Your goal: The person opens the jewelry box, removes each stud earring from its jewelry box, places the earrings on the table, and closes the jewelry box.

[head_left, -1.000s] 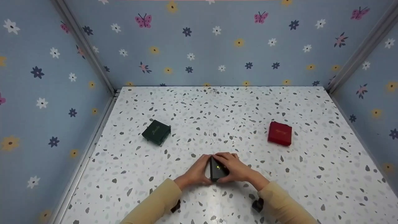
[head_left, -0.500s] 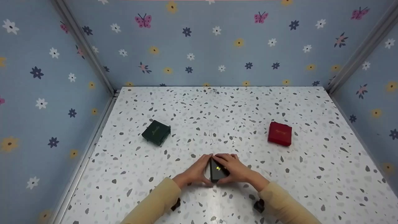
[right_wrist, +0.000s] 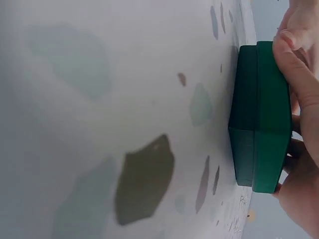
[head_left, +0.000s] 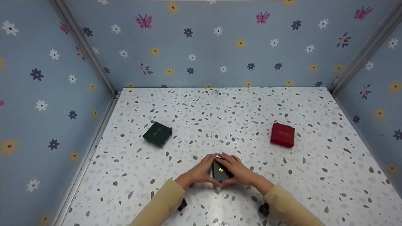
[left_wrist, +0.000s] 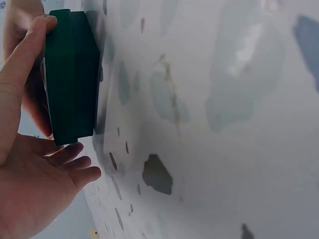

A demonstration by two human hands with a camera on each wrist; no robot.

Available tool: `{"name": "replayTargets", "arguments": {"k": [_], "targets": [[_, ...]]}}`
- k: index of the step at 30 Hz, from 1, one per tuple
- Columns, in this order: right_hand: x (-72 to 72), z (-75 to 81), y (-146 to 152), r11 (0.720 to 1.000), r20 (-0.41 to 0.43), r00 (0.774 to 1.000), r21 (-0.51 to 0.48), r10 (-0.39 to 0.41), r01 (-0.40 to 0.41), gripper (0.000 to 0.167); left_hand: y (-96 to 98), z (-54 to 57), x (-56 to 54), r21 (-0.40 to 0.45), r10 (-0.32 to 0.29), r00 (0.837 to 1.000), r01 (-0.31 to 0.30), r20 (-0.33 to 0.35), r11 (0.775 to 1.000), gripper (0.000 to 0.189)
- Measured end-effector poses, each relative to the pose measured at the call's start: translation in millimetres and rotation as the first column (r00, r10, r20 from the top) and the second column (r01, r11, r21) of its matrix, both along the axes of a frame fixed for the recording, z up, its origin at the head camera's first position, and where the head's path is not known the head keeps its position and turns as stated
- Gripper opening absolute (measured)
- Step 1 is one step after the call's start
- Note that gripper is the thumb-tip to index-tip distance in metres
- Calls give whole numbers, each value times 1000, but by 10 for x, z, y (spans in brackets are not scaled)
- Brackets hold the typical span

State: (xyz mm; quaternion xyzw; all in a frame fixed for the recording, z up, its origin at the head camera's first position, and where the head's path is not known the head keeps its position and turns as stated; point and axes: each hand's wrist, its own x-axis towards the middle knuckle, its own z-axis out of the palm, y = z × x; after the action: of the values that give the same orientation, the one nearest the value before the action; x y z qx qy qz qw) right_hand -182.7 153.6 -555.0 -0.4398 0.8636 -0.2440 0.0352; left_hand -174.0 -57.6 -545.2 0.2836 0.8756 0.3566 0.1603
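Note:
A small dark green lidded box (head_left: 221, 175) with a gold mark on top sits on the speckled table between both hands. My left hand (head_left: 200, 172) spans its left side, thumb at the near end and fingers at the far end. From the right, my right hand (head_left: 241, 173) grips it with the fingers lying over the lid. Both thumbs meet at the near edge. In the left wrist view the box (left_wrist: 72, 79) shows a lid wider than its base, and the left fingertips (left_wrist: 82, 169) reach past one end. The right wrist view shows the right thumb on the lid (right_wrist: 273, 124).
Further back on the left lies another dark green box (head_left: 158, 134) with gold lettering. A red box (head_left: 282, 135) lies back right. Flower-patterned walls (head_left: 220, 40) enclose the speckled table (head_left: 220, 110) at the back and sides. Small dark devices (head_left: 264, 209) hang under the wrists.
Both hands have closed in slightly around the box; the thumbs have come together at its near end and the fingertips at its far end. The other boxes have not moved.

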Motion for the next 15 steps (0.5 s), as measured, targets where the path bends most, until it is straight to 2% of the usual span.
{"name": "replayTargets", "arguments": {"k": [6, 15], "targets": [[0, 26, 51, 997, -21, 1000, -74, 23, -25, 82, 26, 64, -1, -5, 4, 998, -4, -60, 1000, 110], [-98, 147, 179, 995, -12, 1000, -102, -5, 3, 69, 106, 126, 14, 37, 33, 996, -31, -82, 999, 100]]}}
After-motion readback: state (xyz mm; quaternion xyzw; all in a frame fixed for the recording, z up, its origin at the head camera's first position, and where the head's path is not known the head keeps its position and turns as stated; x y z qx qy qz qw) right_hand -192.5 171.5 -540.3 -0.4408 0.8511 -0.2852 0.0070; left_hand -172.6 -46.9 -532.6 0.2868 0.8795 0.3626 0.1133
